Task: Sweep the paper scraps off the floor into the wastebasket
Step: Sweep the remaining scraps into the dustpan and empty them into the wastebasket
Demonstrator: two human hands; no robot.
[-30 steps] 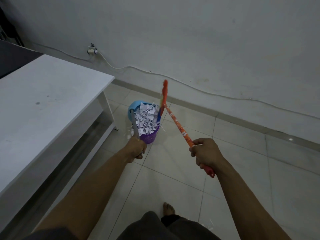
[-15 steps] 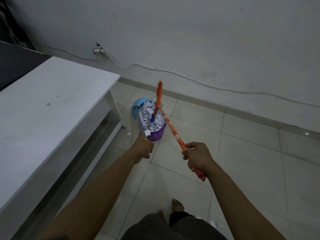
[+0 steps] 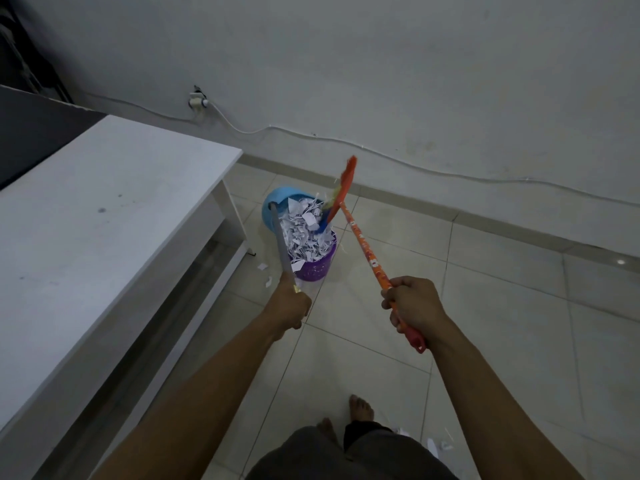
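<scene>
- The purple wastebasket point(image 3: 317, 268) stands at frame centre, just right of the white table point(image 3: 104, 202), heaped above its rim with paper scraps point(image 3: 304, 233). With so full a heap, gentle strokes toward its middle look safest.
- The blue dustpan point(image 3: 277, 206) tilts over the basket's far rim. Its grey handle runs down to the left hand point(image 3: 289, 304), whose fingers are curled tightly round it.
- The broom point(image 3: 363, 242) slants up from the right hand point(image 3: 414, 308), which is fisted round the handle near its red end. The bristles touch the heap.
- Loose bits point(image 3: 262, 266) lie on the floor left of the basket, and others point(image 3: 436, 445) at lower right. All are well apart from both hands and probably need another pass.
</scene>
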